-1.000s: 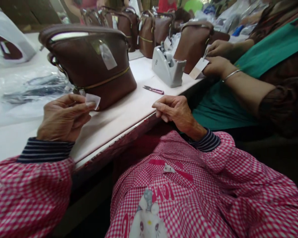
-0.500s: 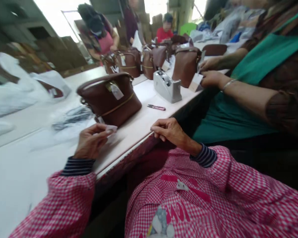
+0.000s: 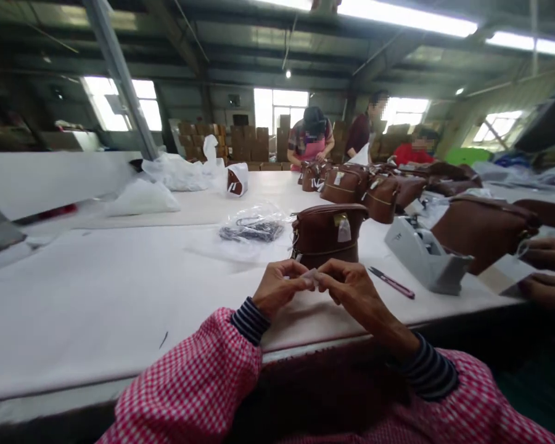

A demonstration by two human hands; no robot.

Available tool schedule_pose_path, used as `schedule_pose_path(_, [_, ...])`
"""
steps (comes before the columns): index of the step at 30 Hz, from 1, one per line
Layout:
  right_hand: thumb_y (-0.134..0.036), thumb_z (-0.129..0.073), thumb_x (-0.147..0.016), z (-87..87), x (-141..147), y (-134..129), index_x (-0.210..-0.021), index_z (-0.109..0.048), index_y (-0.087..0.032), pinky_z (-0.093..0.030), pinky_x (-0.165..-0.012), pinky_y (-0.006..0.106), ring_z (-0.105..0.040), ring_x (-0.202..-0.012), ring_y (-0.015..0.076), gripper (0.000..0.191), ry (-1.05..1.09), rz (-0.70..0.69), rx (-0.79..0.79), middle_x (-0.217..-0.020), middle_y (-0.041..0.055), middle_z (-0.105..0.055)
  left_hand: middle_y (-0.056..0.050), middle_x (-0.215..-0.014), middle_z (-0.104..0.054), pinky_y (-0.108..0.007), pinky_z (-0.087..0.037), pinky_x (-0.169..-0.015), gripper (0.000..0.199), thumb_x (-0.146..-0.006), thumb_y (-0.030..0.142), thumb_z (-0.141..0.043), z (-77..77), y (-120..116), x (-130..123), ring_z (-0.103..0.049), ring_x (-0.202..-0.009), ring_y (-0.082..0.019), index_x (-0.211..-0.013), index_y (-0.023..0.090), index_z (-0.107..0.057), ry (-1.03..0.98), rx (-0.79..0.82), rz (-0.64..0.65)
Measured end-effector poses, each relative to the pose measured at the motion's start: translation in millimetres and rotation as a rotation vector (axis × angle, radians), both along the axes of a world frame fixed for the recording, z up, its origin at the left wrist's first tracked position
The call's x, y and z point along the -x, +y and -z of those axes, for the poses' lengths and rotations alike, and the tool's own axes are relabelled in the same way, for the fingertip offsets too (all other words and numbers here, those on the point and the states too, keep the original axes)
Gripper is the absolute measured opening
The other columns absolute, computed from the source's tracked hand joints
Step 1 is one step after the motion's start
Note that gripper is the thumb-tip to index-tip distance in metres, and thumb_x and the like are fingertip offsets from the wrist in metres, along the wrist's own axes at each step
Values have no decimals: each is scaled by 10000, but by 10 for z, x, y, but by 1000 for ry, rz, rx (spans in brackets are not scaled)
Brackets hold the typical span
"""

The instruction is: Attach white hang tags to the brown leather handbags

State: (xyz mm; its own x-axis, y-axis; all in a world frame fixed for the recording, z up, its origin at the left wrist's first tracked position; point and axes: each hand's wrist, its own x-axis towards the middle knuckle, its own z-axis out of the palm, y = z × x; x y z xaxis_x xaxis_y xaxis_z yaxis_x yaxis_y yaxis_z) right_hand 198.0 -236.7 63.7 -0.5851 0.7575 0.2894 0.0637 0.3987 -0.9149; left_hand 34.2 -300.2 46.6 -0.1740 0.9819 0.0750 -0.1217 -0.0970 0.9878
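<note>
A small whitish translucent piece, perhaps thin paper or film, is pinched between my two hands. My left hand grips it from the left with thumb and forefinger. From the right, the fingertips of my right hand close on its other edge. Just behind my hands a brown handbag stands upright on the white table; a wrapped zipper pull hangs on its front, and its lower part is hidden by my hands. Pink-handled thread snips lie to the right of my right hand.
A grey tape dispenser stands at the right, near a co-worker's hands holding a tag by another brown bag. Black straps in clear plastic lie left of the handbag. Several brown bags stand farther back.
My hands were apart and have come together, so the right fingers now also hold the whitish piece. The view has swung up and to the left.
</note>
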Motion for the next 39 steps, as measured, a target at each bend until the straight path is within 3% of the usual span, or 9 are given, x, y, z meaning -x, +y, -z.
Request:
schedule_pose_path(3, [-428,-697,-838,-53,48,72,-765,-712,-147,-326,-432,225,-457,-473,84,291,-35,-33,13,-675,20,-680,-19,-605,-699,-225,-126,-395,222,-634,295,-789,-45,4,-8,-293,-364,-16,-727,119,-692,-92,24,-35])
schedule_pose_path(6, [-441,-673,-869,-182,88,137,-820,-724,-159,-366,-468,239,-495,-521,108,291,-128,-49,-110,-692,17,-680,-27,-561,-694,-223,-150,-409,195,-589,266,-781,-122,-6,28,-308,-356,-20,-660,127,-663,-184,19,-156])
schedule_pose_path(12, [-270,-596,-953,-599,195,195,-934,-716,-191,-456,-727,279,-631,-782,163,145,-218,93,-813,-894,32,-710,-36,-550,-706,-224,-265,-485,167,-562,231,-768,-165,-4,240,-403,-408,-45,-618,141,-639,-304,-61,-470])
schedule_pose_path(16, [-210,-517,-1002,-759,335,157,-903,-702,-166,-417,-738,294,-592,-907,199,215,-493,15,-1276,-962,73,-680,-33,-539,-700,-243,-372,-588,128,-575,218,-752,-44,68,322,-536,-503,-92,-621,129,-671,-219,-97,-540])
schedule_pose_path(19, [-181,-535,-984,-773,441,170,-881,-690,-170,-384,-736,319,-536,-977,234,186,-704,-67,-1496,-1015,81,-662,-26,-550,-706,-250,-393,-613,104,-593,213,-735,15,107,334,-558,-521,-102,-630,135,-678,-155,-92,-570])
schedule_pose_path(23, [-146,-548,-955,-770,531,250,-876,-671,-167,-363,-753,338,-503,-979,245,148,-773,-100,-1583,-1018,85,-637,-28,-563,-708,-237,-397,-594,83,-581,181,-723,-36,93,297,-560,-519,-98,-612,143,-656,-161,-64,-514])
schedule_pose_path(27, [-157,-569,-944,-799,604,311,-833,-648,-174,-335,-699,332,-497,-966,245,137,-743,-118,-1626,-982,87,-622,15,-499,-641,-212,-303,-491,70,-586,155,-705,-117,57,240,-410,-417,-47,-594,146,-636,-151,18,-355])
schedule_pose_path(32, [-135,-550,-959,-843,611,349,-839,-633,-173,-286,-632,315,-493,-847,205,150,-657,-122,-1634,-916,71,-604,85,-420,-471,-201,-228,-428,100,-621,139,-702,-117,67,263,-321,-377,-29,-581,153,-611,-147,-2,-412])
schedule_pose_path(39, [-118,-503,-983,-842,526,328,-855,-601,-159,-264,-626,316,-491,-770,175,166,-783,-421,-1550,-909,60,-609,89,-418,-441,-206,-159,-363,157,-682,68,-682,-105,119,280,-294,-329,-26,-610,156,-573,-280,60,-418])
